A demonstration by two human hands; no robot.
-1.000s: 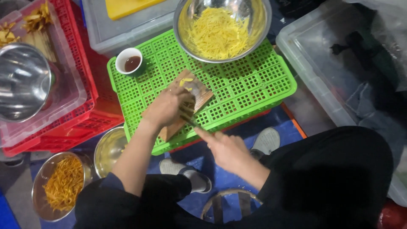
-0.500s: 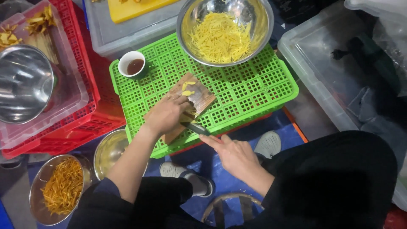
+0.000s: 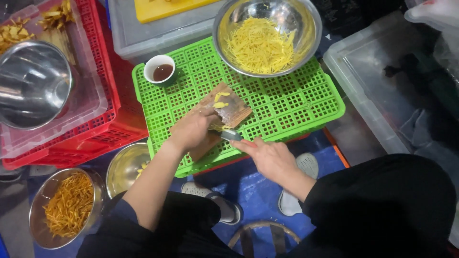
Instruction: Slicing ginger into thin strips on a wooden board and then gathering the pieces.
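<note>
A small wooden cutting board (image 3: 224,112), brown and worn, lies flat and skewed on the green plastic crate (image 3: 287,102), with a few yellow slices (image 3: 221,99) resting near its far end. More yellow pieces (image 3: 217,127) sit at the board's near edge under the fingertips. The knife (image 3: 230,135) lies low across that edge, its grey blade touching those pieces.
</note>
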